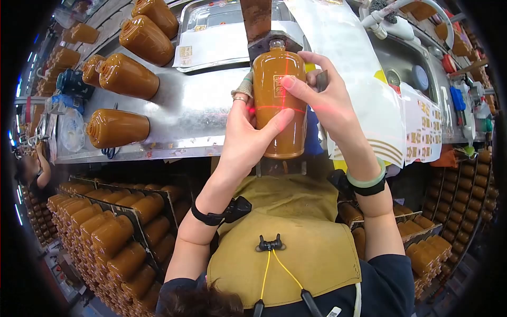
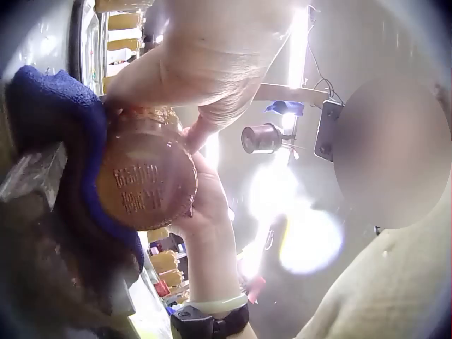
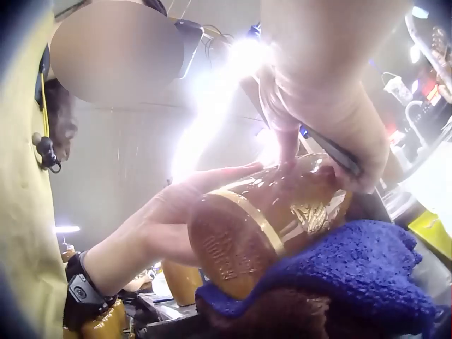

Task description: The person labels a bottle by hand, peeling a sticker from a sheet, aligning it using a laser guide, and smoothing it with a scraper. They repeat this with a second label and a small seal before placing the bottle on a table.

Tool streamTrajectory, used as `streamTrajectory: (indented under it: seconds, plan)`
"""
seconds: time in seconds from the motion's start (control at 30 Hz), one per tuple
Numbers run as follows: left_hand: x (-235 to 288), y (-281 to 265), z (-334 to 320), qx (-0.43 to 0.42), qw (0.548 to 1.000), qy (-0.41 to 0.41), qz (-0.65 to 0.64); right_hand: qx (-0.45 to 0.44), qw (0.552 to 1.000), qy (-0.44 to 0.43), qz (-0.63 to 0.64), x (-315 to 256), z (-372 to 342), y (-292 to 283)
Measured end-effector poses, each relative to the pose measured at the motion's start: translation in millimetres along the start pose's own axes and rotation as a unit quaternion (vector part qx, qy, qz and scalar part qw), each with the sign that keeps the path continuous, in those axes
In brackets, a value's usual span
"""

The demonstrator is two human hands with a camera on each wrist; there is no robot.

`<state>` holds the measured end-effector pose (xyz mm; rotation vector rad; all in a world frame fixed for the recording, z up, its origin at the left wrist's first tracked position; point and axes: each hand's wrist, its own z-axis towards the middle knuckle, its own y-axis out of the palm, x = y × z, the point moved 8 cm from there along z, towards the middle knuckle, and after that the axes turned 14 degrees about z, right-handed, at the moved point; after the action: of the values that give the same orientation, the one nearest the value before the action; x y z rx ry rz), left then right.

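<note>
A glossy amber-brown bottle [image 1: 289, 129] with a clear neck lies with its base toward the person, on a blue towel [image 3: 346, 272]. Red laser lines cross its front over a small gold square label [image 1: 279, 91]. My left hand [image 1: 245, 137] grips the bottle's left side, thumb across the lower front; fabric covers some of its fingers. The right hand [image 1: 332, 100] holds the other side, its thumb pressing at the label's edge. A flat dark tool [image 3: 337, 150] sits among the right fingers. Raised lettering shows on the bottle's base in both wrist views.
Several similar bottles [image 1: 129, 76] lie on the metal table [image 1: 185, 119] at left. Behind stands a tray with label sheets [image 1: 198, 50]. White paper [image 1: 348, 53] and printed gold decals [image 1: 422, 129] lie right, near a sink [image 1: 406, 63]. Racks of bottles [image 1: 105, 232] flank the person.
</note>
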<state>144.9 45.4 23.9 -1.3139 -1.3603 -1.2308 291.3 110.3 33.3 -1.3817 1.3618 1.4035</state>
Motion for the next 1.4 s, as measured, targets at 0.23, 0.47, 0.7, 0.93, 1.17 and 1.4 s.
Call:
streamTrajectory:
  seconds: [0.23, 0.47, 0.7, 0.93, 1.17, 1.4]
  plan:
    - [0, -1, 0, 0.004, 1.000, 0.007, -0.004, -0.004, 1.000, 0.015, 0.000, -2, -1, 1]
    - [-2, -7, 4, 0.010, 1.000, 0.008, -0.011, -0.014, 1.000, 0.009, 0.006, 1, -1, 3]
    - [2, -5, 4, 0.011, 1.000, 0.004, -0.013, -0.011, 1.000, 0.017, 0.017, -1, -2, 3]
    - [1, -6, 5, 0.006, 1.000, 0.003, -0.020, -0.010, 1.000, 0.017, 0.003, -2, -3, 2]
    - [-2, -11, 8, 0.001, 0.997, -0.024, -0.068, -0.021, 0.999, 0.026, 0.031, -2, -4, 3]
    - [1, -9, 9, 0.000, 1.000, 0.005, -0.022, -0.030, 0.999, 0.007, 0.026, 2, -2, 0]
